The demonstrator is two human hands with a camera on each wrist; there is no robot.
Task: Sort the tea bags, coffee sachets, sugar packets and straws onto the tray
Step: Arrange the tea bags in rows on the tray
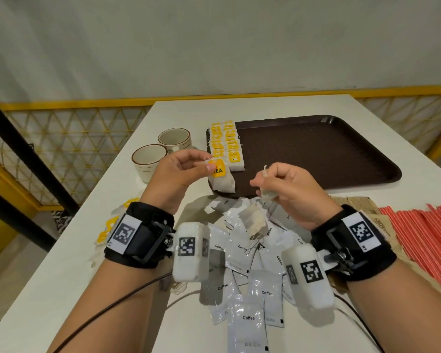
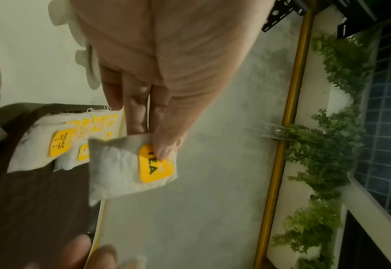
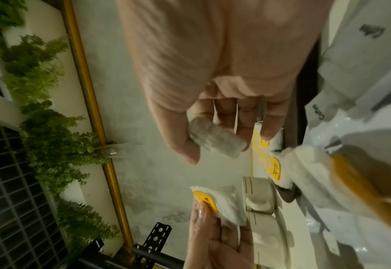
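Tea bags are the step in hand: a row of them (image 1: 225, 143) lines the brown tray's (image 1: 316, 154) left edge at frame centre. The left hand (image 1: 178, 171) pinches a yellow-tagged tea bag (image 1: 220, 178) by its top between thumb and fingertip, dangling over the tray's near-left corner. The right hand (image 1: 288, 189) curls its fingers round a second, crumpled tea bag (image 3: 215, 139). Next, probably, each must be laid flat extending the row. Coffee sachets (image 1: 247, 319) wait low in frame, red straws (image 1: 423, 240) at the right edge.
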